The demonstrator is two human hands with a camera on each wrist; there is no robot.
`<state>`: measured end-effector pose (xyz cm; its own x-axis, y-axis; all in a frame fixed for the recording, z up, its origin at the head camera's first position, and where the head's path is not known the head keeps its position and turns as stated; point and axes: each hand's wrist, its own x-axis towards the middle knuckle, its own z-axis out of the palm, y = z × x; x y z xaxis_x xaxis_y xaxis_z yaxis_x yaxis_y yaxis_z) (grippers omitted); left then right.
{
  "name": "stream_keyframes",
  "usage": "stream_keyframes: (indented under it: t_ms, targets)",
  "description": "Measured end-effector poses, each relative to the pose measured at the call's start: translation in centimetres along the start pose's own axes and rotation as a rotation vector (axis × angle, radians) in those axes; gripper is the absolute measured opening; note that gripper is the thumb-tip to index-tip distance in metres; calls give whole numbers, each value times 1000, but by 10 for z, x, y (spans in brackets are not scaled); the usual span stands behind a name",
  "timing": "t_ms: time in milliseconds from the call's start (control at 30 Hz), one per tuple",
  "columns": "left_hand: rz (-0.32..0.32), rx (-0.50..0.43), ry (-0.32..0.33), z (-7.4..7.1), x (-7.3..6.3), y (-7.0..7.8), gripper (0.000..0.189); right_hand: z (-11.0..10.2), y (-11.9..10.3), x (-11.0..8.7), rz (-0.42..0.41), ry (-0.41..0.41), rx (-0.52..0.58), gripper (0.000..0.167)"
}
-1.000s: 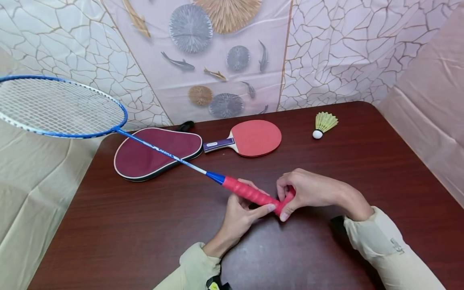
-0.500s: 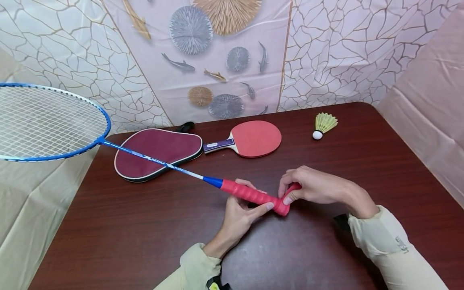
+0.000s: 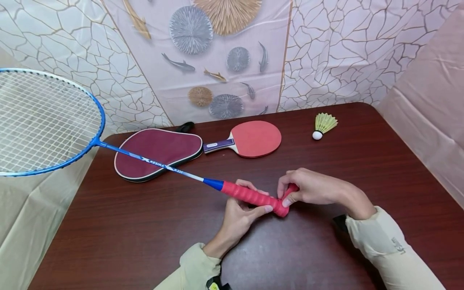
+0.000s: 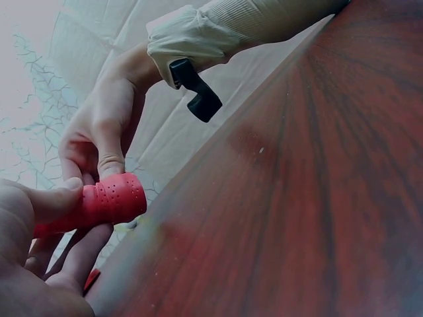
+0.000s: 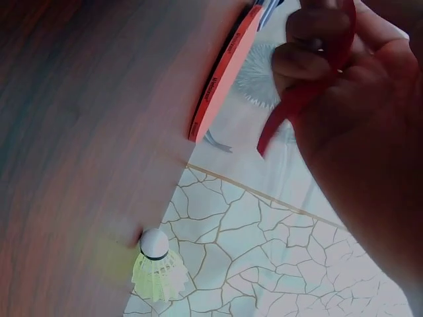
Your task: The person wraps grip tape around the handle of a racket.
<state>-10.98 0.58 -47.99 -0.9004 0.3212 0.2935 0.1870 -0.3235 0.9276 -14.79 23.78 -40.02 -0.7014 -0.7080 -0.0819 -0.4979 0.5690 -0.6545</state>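
Observation:
A blue and white badminton racket point(image 3: 152, 162) is held aslant over the table, its strung head cut off at the left edge of the head view. My left hand point(image 3: 237, 219) grips its red wrapped handle point(image 3: 250, 195) from below, thumb along the side near the butt end. At that end my right hand point(image 3: 315, 187) pinches the loose end of a red grip tape point(image 3: 291, 188) between thumb and fingers. In the right wrist view a strip of the grip tape point(image 5: 291, 105) hangs out past the curled fingers. The left wrist view shows the perforated butt point(image 4: 125, 198) of the handle.
On the dark wooden table point(image 3: 145, 241) lie a maroon paddle case point(image 3: 156, 151), a red table tennis paddle point(image 3: 257, 139) touching or close to it, and a yellow shuttlecock point(image 3: 322, 125) at the back right. Patterned cloth point(image 3: 326, 52) hangs behind the table.
The racket has turned in my left hand, its head swinging left and its shaft shifting lower. My right hand has moved slightly about the handle's end, still pinching the tape.

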Motion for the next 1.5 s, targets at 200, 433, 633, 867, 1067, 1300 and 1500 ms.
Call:
stream_keyframes:
  t_ms: [200,433,633,867,1067,1300,1500]
  targets:
    - [8,-24,-21,-1,-1,-1,51,3,1,1,12,-47,14,23]
    - [14,-72,-40,0,-2,-1,52,4,-1,1,-8,-68,-5,16]
    - [11,-2,-12,6,-1,7,56,4,-2,1,1,-66,-7,16]
    - [-39,147,-30,9,-1,17,42,4,-3,0,71,-39,-15,26]
    - [-59,36,-98,2,-2,2,41,6,-1,2,59,-22,-38,39]
    - [-64,27,-104,3,-3,4,42,9,-1,2,35,-33,5,39]
    - [26,72,-37,5,0,13,40,12,-3,2,24,-37,25,42]
